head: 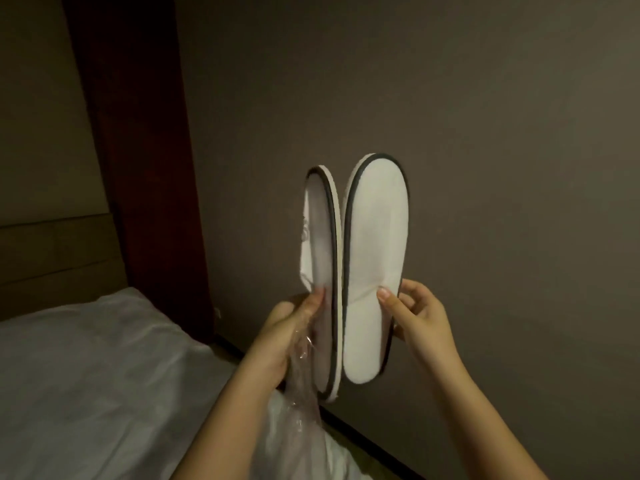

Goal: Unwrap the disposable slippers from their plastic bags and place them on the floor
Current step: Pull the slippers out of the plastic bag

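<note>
Two white disposable slippers with dark edging are held upright in the air in front of a wall. My left hand (287,336) grips the left slipper (322,258), seen nearly edge-on, together with a crumpled clear plastic bag (304,382) that hangs down below the hand. My right hand (415,317) pinches the right slipper (375,244) at its lower half, thumb on the white face turned toward me. The two slippers stand side by side, close together along their long edges.
A bed with white bedding (90,382) fills the lower left. A dark red wooden panel (138,150) stands behind it. The grey-brown wall (485,133) is straight ahead, with a dark skirting strip (374,441) along a narrow floor gap beside the bed.
</note>
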{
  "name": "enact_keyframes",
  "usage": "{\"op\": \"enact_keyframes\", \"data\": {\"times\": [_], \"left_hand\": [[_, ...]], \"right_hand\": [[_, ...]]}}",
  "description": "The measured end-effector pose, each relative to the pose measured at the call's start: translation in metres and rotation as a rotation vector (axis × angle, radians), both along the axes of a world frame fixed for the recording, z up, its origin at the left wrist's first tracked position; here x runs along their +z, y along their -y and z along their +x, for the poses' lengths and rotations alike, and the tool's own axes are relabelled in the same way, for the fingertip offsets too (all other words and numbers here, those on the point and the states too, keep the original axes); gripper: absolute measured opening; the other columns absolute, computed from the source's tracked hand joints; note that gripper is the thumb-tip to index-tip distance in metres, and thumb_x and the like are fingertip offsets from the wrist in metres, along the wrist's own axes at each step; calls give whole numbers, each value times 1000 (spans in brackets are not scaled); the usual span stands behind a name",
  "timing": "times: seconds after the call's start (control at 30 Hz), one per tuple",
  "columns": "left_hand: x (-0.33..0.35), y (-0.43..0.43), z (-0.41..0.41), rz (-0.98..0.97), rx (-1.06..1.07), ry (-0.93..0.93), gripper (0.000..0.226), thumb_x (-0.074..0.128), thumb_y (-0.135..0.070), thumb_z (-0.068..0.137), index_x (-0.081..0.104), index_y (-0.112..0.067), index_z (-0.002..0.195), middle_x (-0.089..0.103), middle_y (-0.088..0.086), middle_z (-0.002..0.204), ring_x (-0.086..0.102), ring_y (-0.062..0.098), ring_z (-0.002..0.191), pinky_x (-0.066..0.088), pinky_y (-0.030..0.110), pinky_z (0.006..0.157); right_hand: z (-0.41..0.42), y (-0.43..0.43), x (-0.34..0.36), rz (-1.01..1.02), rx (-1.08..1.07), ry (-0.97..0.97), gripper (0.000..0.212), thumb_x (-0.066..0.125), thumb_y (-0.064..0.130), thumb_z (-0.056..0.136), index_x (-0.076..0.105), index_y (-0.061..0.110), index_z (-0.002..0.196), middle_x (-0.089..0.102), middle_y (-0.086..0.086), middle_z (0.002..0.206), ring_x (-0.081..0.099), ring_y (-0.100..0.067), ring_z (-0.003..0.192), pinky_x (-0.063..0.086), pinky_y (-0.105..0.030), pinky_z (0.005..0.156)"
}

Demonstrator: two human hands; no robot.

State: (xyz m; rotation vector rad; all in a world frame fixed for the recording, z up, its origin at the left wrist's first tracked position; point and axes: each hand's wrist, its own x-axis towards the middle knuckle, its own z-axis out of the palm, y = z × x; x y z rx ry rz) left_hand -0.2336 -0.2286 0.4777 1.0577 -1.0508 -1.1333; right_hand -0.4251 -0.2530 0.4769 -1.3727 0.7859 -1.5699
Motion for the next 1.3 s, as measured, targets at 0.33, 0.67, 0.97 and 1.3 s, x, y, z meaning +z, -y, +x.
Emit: {"op": "enact_keyframes", "data": {"times": [0.33, 0.67, 0.97, 1.3], "left_hand": [[-11, 74, -93, -229, 233, 197, 20, 74, -22, 79, 63, -23, 63, 73, -3, 65, 68, 3, 55, 48, 13, 47], [-37, 150, -159, -177, 100, 104, 17, 77, -19, 77, 67, -19, 91, 78, -6, 83, 74, 10, 77, 54, 14, 58], [-45, 242, -150, -57, -65, 123, 45, 75, -20, 76, 60, 1, 114, 62, 34, 115, 69, 35, 97, 57, 40, 80], [28, 336, -38, -25, 4, 398, 50, 57, -53, 83, 71, -8, 101, 77, -2, 83, 71, 10, 65, 60, 30, 71]], "right_hand": [[-144, 64, -12, 1, -146, 38, 24, 69, 19, 86, 59, 18, 108, 78, -2, 88, 74, -18, 81, 60, -25, 65], [-168, 127, -26, 11, -108, 77, 30, 66, 14, 88, 55, 8, 115, 76, -8, 97, 73, -20, 90, 60, -29, 72], [-176, 231, -27, 40, -74, -38, 28, 61, 27, 91, 53, 31, 118, 74, 4, 107, 72, -12, 93, 59, -24, 68], [-169, 329, -33, -6, 95, -192, 40, 64, 42, 80, 51, 44, 118, 74, 15, 103, 73, -11, 91, 58, -21, 67]]}}
